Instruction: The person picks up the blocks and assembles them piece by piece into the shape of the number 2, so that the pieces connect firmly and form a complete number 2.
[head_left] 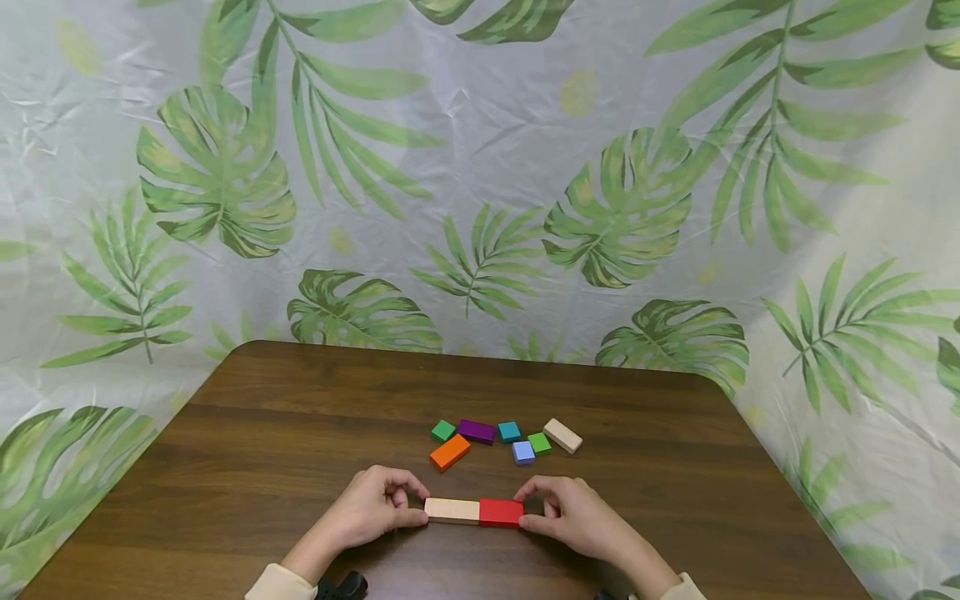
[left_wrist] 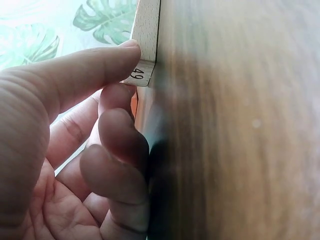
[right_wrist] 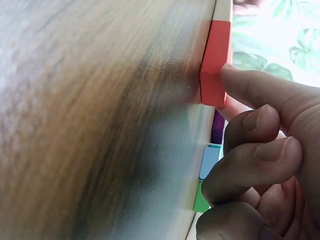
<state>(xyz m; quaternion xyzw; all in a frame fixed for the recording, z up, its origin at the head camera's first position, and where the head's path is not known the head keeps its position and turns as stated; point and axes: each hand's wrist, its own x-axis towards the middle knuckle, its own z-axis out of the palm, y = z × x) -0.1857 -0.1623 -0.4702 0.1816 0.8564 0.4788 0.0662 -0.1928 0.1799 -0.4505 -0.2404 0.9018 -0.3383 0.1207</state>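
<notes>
Two blocks lie end to end on the wooden table near its front: a plain wooden block on the left and a red block on the right. My left hand pinches the free left end of the plain block between thumb and index finger. In the left wrist view, the number 49 shows on the end of that wooden block. At the other end, my right hand pinches the red block, its thumb on the near corner. The right wrist view shows the red block touching the plain one.
Behind the hands lie loose blocks: orange, dark green, purple, teal, light blue, bright green and a plain wooden one. A leaf-patterned cloth hangs beyond the table.
</notes>
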